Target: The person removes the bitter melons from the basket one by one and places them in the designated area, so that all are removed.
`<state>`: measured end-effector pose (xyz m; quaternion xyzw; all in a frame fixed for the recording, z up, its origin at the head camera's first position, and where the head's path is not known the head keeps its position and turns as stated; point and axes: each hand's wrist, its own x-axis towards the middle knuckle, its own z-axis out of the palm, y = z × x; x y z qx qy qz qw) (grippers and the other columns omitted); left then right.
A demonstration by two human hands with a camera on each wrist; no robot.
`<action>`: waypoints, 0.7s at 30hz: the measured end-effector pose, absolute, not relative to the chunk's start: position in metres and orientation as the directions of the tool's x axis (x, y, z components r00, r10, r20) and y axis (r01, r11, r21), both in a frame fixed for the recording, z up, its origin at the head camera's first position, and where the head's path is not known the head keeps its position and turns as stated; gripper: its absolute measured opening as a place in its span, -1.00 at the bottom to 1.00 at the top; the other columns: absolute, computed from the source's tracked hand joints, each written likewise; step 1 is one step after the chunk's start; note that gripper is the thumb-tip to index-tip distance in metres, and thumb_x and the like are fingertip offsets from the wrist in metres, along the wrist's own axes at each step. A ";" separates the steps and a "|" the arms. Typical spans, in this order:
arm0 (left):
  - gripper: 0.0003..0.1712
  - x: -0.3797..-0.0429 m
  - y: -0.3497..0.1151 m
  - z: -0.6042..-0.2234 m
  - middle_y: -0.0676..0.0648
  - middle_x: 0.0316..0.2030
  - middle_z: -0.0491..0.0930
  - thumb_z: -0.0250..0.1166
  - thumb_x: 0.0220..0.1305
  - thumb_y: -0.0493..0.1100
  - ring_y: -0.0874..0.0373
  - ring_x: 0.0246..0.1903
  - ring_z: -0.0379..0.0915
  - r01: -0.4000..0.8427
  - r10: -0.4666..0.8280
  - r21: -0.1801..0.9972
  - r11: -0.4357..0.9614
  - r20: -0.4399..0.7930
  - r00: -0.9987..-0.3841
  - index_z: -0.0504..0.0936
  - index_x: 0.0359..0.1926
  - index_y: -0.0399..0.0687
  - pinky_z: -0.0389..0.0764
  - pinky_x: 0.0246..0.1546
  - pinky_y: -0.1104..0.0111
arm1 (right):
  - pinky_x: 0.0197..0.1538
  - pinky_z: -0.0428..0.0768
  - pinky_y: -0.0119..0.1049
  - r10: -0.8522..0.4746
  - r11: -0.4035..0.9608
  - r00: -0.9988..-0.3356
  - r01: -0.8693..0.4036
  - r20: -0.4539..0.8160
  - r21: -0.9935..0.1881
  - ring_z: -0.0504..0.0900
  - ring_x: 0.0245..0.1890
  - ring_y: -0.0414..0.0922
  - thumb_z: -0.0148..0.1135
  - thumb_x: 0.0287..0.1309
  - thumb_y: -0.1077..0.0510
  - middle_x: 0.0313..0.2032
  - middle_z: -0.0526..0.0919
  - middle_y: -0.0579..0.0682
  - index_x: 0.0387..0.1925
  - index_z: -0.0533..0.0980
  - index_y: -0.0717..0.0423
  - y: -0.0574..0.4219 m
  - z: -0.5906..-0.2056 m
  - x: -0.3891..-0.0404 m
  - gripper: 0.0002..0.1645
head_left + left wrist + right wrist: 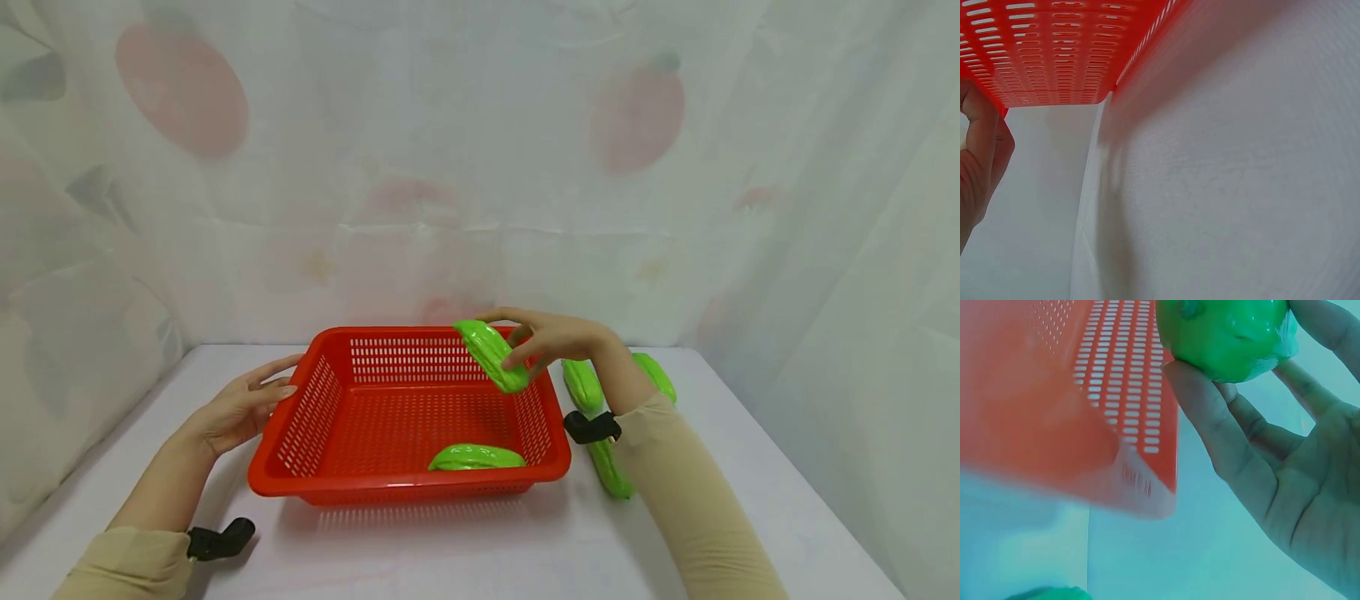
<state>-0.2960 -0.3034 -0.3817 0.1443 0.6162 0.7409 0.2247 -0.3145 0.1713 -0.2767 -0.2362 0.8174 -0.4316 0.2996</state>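
Note:
A bright green, ridged gourd [489, 353] is pinched between the thumb and fingers of my right hand [558, 337], above the right end of a red plastic basket [408, 482]. In the right wrist view the held gourd [1232, 340] shows end-on beside the basket's slotted wall [1125, 375]. Inside the basket, near its front right, lies another green gourd [477, 456], partly hidden by the front rim. My left hand [234, 410] holds the basket's left rim. In the left wrist view its bent fingers [982, 134] are at the basket's edge.
Right of the basket, on the white-covered table [420, 558], lie more green gourds: one close to the wall [582, 386], one nearer the front [611, 473], and one behind my right forearm [656, 377]. A fruit-printed curtain [450, 167] closes off the back and sides.

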 end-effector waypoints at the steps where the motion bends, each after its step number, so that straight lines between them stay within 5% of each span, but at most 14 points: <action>1: -0.54 -0.296 -0.304 -0.382 0.15 0.00 0.69 -0.07 0.53 -0.26 0.21 -0.12 0.71 -0.155 0.509 0.978 -0.139 -0.063 -0.858 0.31 0.32 0.27 0.73 -0.07 0.28 | 0.01 0.71 -0.08 -0.644 0.512 -0.710 -0.122 -0.285 -0.850 0.31 0.37 0.08 0.28 0.23 0.17 0.37 0.27 0.14 0.43 0.15 -0.45 0.173 -0.277 -0.314 -0.14; 14: -0.54 -0.294 -0.304 -0.380 0.15 0.00 0.67 -0.07 0.52 -0.27 0.22 -0.11 0.70 -0.151 0.513 0.978 -0.146 -0.056 -0.856 0.31 0.31 0.28 0.73 -0.07 0.28 | -0.03 0.72 -0.01 -0.599 0.466 -0.764 -0.089 -0.239 -0.880 0.08 0.51 0.06 0.27 0.24 0.15 0.50 0.06 -0.01 0.40 0.13 -0.62 0.202 -0.286 -0.303 -0.12; 21: -0.54 -0.294 -0.304 -0.380 0.13 -0.01 0.68 -0.08 0.53 -0.28 0.21 -0.12 0.70 -0.146 0.521 0.977 -0.157 -0.044 -0.852 0.32 0.31 0.27 0.73 -0.07 0.28 | -0.02 0.71 0.01 -0.559 0.486 -0.795 -0.084 -0.236 -0.870 0.12 0.47 0.09 0.26 0.25 0.11 0.48 0.07 -0.02 0.40 0.10 -0.64 0.219 -0.291 -0.297 -0.13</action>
